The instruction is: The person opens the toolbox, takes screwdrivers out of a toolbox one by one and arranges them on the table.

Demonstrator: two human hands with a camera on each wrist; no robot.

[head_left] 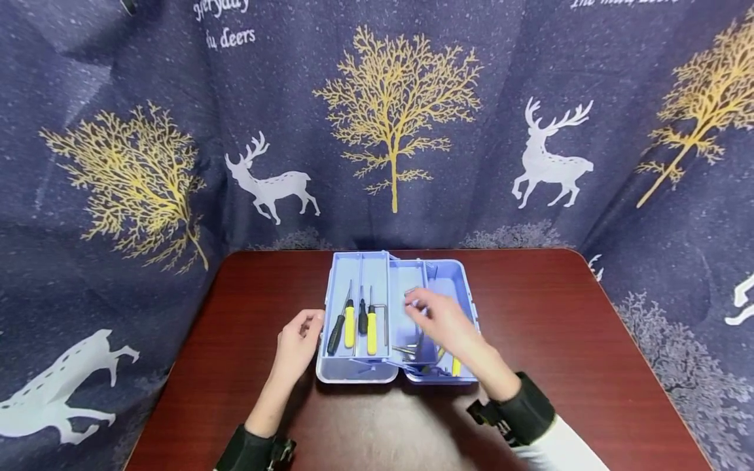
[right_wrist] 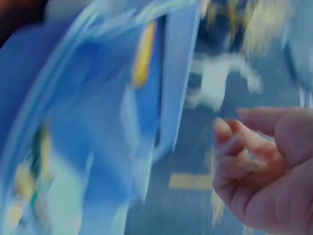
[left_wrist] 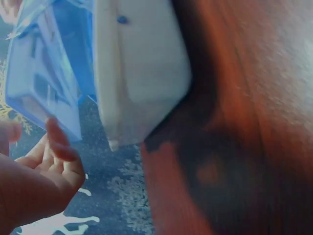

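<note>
A light blue toolbox stands open on the dark red table, its two trays spread side by side. The left tray holds yellow-handled screwdrivers and a black-handled one. My left hand hovers by the left tray's outer wall with fingers loosely curled; in the left wrist view the left hand is apart from the toolbox. My right hand is blurred over the right tray, above several metal hex keys. In the right wrist view the right hand has curled fingers, and whether they hold anything is unclear.
A yellow tool lies in the box's lower compartment at the front right. A dark blue cloth with deer and trees hangs behind and around the table. Bare tabletop lies on both sides of the box and in front of it.
</note>
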